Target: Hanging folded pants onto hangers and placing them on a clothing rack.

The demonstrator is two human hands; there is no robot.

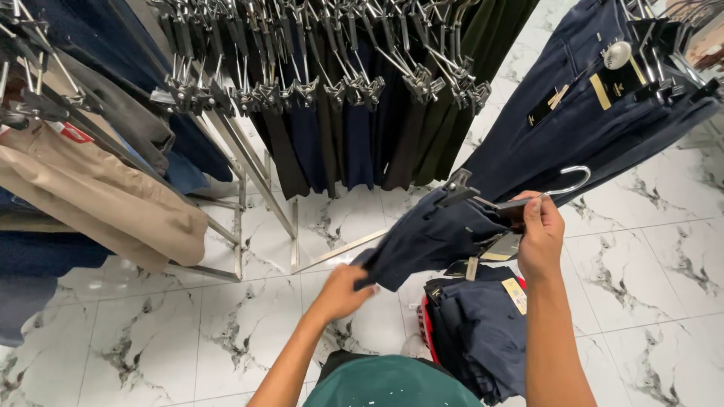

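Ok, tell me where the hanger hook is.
In the head view, the hanger hook juts right of centre, just above the right hand, below the navy trousers.

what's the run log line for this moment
left hand: grips navy trousers low | right hand: holds clip hanger | folded navy stack below

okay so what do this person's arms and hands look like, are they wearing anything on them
Both forearms are bare: no sleeves, gloves, watch or bracelets show. The left hand and right hand carry no visible rings. A dark green top shows at the bottom edge.
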